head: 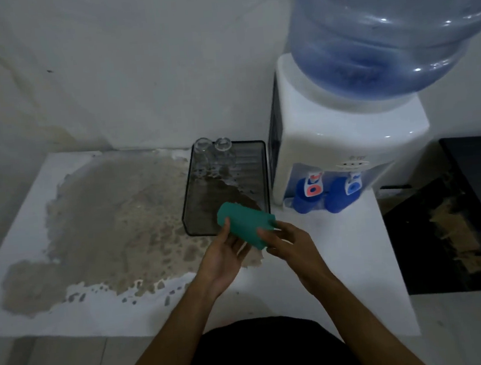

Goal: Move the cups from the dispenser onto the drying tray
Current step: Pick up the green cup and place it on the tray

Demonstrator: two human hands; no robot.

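Observation:
A green cup (247,226) lies tilted on its side in the air, just in front of the near edge of the dark drying tray (259,180). My left hand (225,256) grips its left end and my right hand (291,243) holds its right end. Two clear glasses (202,156) (225,153) stand upside down at the tray's far left corner. The white water dispenser (346,144) stands right of the tray. Under its taps sit two blue cups (304,195) (339,197).
A large blue water bottle (388,23) tops the dispenser. The white table (41,310) has a wide worn brown patch (115,222) left of the tray. A dark cabinet (455,221) stands to the right. The wall is right behind the table.

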